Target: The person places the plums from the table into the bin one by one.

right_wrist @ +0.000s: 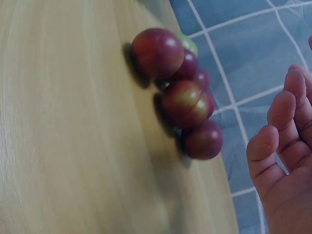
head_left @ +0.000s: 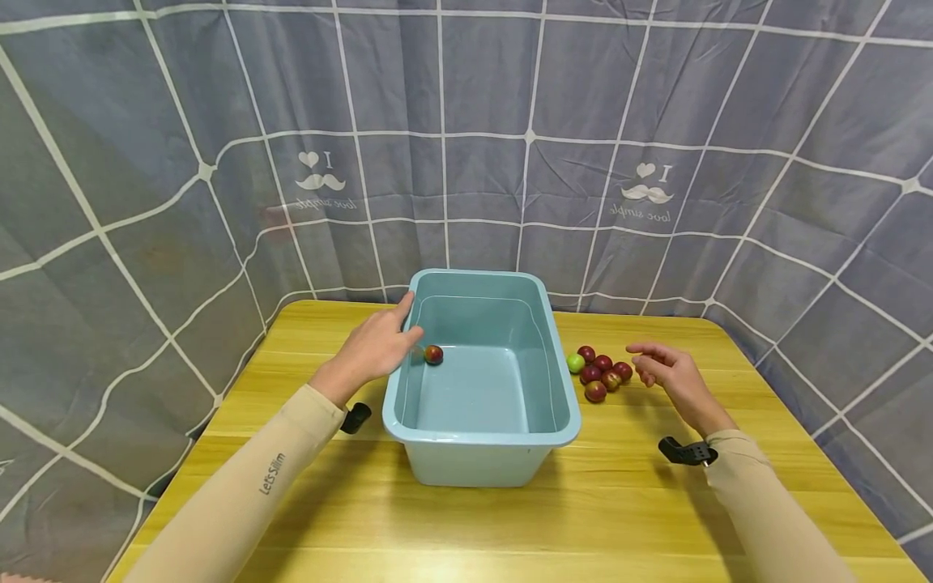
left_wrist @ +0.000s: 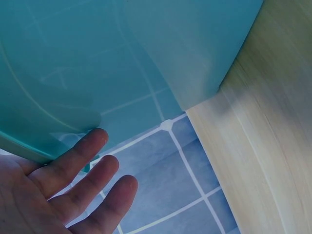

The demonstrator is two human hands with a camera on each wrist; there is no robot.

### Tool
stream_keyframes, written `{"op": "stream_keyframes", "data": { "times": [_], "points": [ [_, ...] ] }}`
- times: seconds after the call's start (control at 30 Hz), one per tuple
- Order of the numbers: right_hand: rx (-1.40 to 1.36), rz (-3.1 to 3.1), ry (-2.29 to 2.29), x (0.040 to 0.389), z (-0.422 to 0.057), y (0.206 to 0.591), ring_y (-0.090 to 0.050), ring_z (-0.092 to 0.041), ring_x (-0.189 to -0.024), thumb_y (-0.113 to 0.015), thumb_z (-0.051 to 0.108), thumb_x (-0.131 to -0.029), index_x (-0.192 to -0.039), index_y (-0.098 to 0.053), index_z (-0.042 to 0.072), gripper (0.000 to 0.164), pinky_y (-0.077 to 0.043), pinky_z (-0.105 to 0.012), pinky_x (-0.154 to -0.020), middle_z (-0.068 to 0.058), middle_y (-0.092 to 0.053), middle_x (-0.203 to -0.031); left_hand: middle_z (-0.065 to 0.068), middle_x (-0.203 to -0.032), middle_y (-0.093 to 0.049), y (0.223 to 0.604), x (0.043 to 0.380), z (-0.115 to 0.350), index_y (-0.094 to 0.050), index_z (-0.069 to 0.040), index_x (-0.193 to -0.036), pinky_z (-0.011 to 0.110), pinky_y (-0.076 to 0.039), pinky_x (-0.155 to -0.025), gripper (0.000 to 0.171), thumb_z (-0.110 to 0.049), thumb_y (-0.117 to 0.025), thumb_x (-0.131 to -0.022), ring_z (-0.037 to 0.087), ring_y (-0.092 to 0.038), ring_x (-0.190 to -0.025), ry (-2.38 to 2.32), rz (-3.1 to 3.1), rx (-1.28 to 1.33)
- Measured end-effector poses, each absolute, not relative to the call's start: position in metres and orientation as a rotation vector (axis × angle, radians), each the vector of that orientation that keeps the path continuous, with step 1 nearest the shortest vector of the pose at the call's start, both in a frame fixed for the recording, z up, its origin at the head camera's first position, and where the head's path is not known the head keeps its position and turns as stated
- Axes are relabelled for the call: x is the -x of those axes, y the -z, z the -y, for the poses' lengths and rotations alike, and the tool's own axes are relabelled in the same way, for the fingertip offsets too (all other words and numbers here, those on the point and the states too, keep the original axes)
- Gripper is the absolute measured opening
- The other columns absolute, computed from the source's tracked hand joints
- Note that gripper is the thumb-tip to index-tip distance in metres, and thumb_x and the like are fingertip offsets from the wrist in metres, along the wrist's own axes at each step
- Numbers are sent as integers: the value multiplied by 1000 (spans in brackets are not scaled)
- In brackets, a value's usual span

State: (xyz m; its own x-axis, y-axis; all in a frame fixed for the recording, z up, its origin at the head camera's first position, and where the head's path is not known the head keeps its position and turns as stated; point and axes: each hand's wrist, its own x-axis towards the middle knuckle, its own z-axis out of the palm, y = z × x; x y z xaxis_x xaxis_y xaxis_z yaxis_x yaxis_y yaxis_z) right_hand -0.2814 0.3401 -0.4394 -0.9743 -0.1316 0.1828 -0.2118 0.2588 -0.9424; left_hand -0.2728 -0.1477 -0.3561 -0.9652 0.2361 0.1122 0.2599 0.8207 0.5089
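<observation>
A light-blue plastic basin stands in the middle of the table, with one dark-red plum on its floor near the left wall. My left hand is at the basin's left rim, thumb over the inner side. In the left wrist view, three relaxed fingers extend along the outer wall. To the basin's right lies a cluster of several dark-red plums with one green fruit at its left edge. My right hand hovers just right of the cluster, fingers loosely bent and holding nothing.
The yellow wood-grain table backs onto a grey-blue curtain with white grid lines, which also hangs along both sides. Black wrist devices are worn at the left cuff and the right cuff.
</observation>
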Motion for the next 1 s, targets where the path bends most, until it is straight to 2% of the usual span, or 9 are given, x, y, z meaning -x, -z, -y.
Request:
{"op": "stream_keyframes", "data": {
  "times": [0.07, 0.23, 0.3, 0.43, 0.63, 0.83, 1.0],
  "points": [
    [-302, 2447, -1840, 284, -343, 443, -53, -14, -70, -60, 20, -102, -128, -60, -5, 36, -49, -26, -65, 2, -60, -85, 16, -142, -58, 356, 273, 148, -12, -11, -163, 39, -49, -77, 76, -41, -39, -99, 25, -62, -94, 831, 2951, 403],
    [-223, 2482, -1824, 289, -349, 452, -53, -12, -70, -60, 22, -101, -132, -56, -8, 43, -50, -26, -65, 3, -61, -87, 15, -121, -66, 356, 273, 148, -10, -12, -163, 37, -49, -73, 75, -41, -39, -100, 24, -63, -86, 846, 2965, 398],
    [-194, 2496, -1815, 291, -351, 455, -53, -12, -71, -61, 23, -101, -133, -56, -7, 45, -50, -26, -65, 3, -61, -88, 16, -122, -66, 357, 272, 148, -10, -12, -163, 37, -50, -73, 75, -41, -39, -100, 24, -63, -86, 851, 2967, 397],
    [-152, 2519, -1800, 294, -354, 458, -54, -11, -72, -61, 27, -101, -134, -56, -5, 47, -51, -26, -66, 4, -61, -88, 16, -139, -59, 357, 272, 147, -11, -11, -163, 37, -51, -75, 75, -41, -40, -100, 24, -64, -92, 859, 2954, 399],
    [-122, 2527, -1801, 297, -358, 463, -53, -10, -70, -61, 26, -101, -134, -56, -3, 44, -50, -26, -65, 6, -60, -85, 16, -127, -64, 357, 272, 147, -11, -12, -163, 36, -52, -74, 75, -40, -40, -100, 24, -64, -90, 869, 2954, 399],
    [-89, 2475, -1930, 302, -362, 470, -51, -7, -65, -64, 22, -99, -134, -55, -4, 45, -46, -23, -59, 7, -59, -80, 17, -144, -56, 358, 272, 148, -13, -10, -163, 40, -52, -79, 75, -40, -40, -99, 26, -64, -98, 865, 2943, 397],
    [-60, 2506, -1918, 306, -365, 475, -51, -7, -63, -66, 23, -98, -136, -53, -4, 48, -47, -23, -57, 6, -59, -77, 17, -147, -54, 357, 273, 148, -14, -9, -163, 43, -50, -84, 75, -39, -39, -98, 28, -62, -105, 855, 2939, 399]
  ]
}}
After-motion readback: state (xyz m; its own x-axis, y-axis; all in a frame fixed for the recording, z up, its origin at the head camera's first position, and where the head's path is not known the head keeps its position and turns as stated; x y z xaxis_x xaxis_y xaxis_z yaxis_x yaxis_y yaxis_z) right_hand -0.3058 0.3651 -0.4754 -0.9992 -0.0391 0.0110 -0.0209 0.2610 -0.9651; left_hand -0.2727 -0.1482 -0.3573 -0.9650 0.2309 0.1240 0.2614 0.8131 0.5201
